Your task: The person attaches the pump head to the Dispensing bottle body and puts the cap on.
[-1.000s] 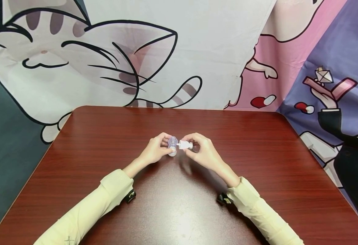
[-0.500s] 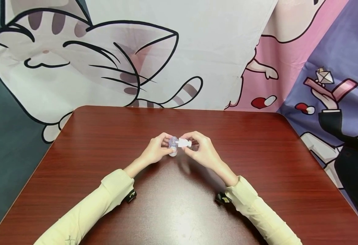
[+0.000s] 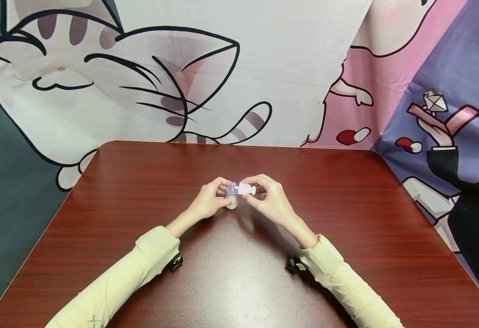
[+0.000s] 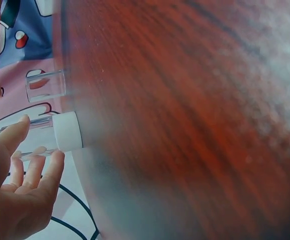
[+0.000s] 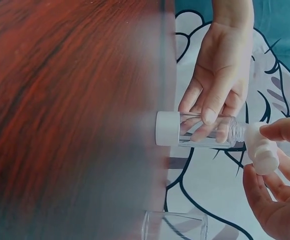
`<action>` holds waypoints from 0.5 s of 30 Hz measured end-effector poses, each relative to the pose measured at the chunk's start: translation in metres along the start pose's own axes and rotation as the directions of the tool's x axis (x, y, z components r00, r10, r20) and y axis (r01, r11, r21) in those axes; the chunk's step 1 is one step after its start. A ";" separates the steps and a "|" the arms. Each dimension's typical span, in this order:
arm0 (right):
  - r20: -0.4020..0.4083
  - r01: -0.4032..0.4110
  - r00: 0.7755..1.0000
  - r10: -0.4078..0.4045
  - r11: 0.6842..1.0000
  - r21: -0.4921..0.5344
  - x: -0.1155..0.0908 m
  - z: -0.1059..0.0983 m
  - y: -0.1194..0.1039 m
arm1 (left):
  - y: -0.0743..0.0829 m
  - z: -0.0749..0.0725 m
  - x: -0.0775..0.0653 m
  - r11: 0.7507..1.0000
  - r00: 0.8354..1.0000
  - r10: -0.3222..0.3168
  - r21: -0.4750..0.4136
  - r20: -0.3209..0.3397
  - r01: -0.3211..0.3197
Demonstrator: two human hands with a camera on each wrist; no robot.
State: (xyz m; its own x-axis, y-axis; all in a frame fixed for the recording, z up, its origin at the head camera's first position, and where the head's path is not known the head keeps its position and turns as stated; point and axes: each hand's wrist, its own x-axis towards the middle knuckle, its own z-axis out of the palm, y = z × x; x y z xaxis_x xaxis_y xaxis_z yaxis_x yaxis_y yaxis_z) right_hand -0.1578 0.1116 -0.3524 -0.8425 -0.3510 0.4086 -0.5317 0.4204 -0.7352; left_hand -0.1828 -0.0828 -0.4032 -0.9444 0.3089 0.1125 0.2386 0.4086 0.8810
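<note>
Head view: on my feed, brown table [image 3: 329, 196] w/ L hand [image 3: 210, 200] at 9 o'clock of clear btl [image 3: 233, 197], R hand [image 3: 274, 200] at 3.
Clear btl: upright on table, approx mid-pic; white base down, threaded neck up (R wrist cam).
L hand: pinching btl btwn thumb & fingers, thumb on near side, fingertips behind.
White fitting [image 3: 246, 188]: held off the table at approx 2 o'clock of btl; thin end pts to 9 o'clock, right by btl mouth. I can't tell if they touch.
R hand: thumb & finger pinching white fitting; other fingers curved below it per R wrist cam.
Clear cup [image 4: 46, 86]: on table, apart from btl; approx 11 o'clock of white base in L wrist cam, 6 o'clock in R wrist cam, cut off by pic edge there.
Sleeves [image 3: 149, 255]: pale yellow, coming in from 7 & 5 o'clock; blk device under each cuff.
Backdrop cloth [image 3: 288, 82]: cat print at 11 o'clock, pink & blue at 1 to 2.
</note>
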 end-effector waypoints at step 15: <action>-0.032 0.049 0.998 -0.049 0.999 0.014 0.004 0.010 0.032 | 0.000 0.000 0.000 1.000 1.000 0.007 0.025 -0.007 -0.006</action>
State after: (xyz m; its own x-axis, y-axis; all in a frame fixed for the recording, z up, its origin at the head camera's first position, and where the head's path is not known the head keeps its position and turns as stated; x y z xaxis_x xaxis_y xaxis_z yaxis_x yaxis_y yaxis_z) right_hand -0.1775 0.1153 -0.3798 -0.8179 -0.3444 0.4609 -0.5713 0.3910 -0.7216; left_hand -0.1832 -0.0825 -0.4033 -0.9444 0.3055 0.1215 0.2501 0.4280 0.8685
